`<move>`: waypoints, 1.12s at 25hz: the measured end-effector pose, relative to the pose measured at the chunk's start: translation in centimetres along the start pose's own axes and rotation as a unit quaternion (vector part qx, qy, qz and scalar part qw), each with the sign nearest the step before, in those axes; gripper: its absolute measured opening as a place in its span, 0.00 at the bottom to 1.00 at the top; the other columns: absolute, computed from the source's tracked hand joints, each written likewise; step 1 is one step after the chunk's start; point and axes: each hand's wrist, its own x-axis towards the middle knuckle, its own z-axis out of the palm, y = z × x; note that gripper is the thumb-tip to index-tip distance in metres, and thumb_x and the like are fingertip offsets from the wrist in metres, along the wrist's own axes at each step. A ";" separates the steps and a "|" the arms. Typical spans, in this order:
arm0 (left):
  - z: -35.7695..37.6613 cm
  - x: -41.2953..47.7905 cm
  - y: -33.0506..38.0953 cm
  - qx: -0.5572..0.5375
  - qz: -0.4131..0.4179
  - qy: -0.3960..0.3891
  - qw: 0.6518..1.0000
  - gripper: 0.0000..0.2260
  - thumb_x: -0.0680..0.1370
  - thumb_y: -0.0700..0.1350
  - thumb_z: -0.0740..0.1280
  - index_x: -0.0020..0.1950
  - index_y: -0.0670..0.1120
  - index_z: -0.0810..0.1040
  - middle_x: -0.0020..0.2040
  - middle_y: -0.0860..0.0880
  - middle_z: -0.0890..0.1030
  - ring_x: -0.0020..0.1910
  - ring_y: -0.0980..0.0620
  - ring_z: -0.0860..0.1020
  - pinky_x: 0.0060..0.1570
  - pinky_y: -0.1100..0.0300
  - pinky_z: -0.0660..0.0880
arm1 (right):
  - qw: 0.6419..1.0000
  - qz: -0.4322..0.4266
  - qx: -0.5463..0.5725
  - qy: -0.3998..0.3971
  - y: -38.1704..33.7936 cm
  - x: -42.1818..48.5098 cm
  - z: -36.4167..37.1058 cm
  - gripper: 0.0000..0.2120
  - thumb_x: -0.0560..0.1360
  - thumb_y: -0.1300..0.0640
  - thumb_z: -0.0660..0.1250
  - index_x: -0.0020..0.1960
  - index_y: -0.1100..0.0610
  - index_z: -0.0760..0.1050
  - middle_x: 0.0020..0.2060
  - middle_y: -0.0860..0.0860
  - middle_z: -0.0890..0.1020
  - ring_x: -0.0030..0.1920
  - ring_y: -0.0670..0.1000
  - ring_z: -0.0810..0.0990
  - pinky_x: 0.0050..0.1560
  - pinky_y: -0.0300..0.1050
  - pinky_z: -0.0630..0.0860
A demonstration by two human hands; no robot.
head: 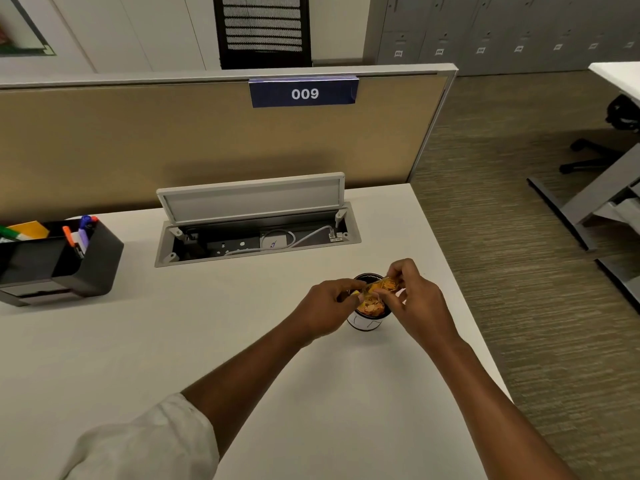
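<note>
A small cup (pixel 365 322) with a black rim and white side stands on the white desk (pixel 207 341), right of centre. Orange flakes show inside it. Just above its mouth I hold a small clear packet (pixel 377 289) of orange flakes. My left hand (pixel 329 306) pinches the packet's left end, and my right hand (pixel 415 299) pinches its right end from the other side. Both hands hover over the cup and hide part of its rim.
A black desk organiser (pixel 59 261) with markers sits at the left edge. An open cable tray (pixel 256 233) with its lid raised lies behind the cup. A tan partition (pixel 173 133) labelled 009 closes the back. The desk's right edge drops to carpet.
</note>
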 end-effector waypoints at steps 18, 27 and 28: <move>0.3 0.1 -1.0 0.023 0.000 0.012 1.000 0.17 0.82 0.48 0.64 0.71 0.54 0.74 0.48 0.34 0.83 0.42 0.41 0.80 0.42 0.51 0.75 | 0.993 -0.057 0.033 0.100 -0.7 -0.8 2.2 0.27 0.78 0.59 0.71 0.75 0.53 0.69 0.56 0.51 0.83 0.54 0.47 0.81 0.58 0.37 0.79; 0.0 0.1 -1.3 0.016 -0.009 0.020 1.000 0.17 0.81 0.49 0.65 0.70 0.53 0.76 0.47 0.36 0.83 0.50 0.37 0.81 0.51 0.42 0.79 | 0.994 -0.055 0.023 0.096 -0.6 -1.6 2.6 0.25 0.78 0.56 0.68 0.74 0.54 0.69 0.57 0.51 0.82 0.56 0.46 0.80 0.58 0.32 0.76; 0.0 0.2 -1.4 0.015 -0.012 0.021 1.000 0.17 0.81 0.49 0.65 0.70 0.54 0.76 0.48 0.36 0.83 0.50 0.38 0.81 0.51 0.42 0.79 | 0.992 -0.049 0.030 0.108 -0.7 -1.4 2.5 0.27 0.79 0.56 0.68 0.76 0.53 0.67 0.57 0.48 0.80 0.56 0.43 0.78 0.59 0.28 0.73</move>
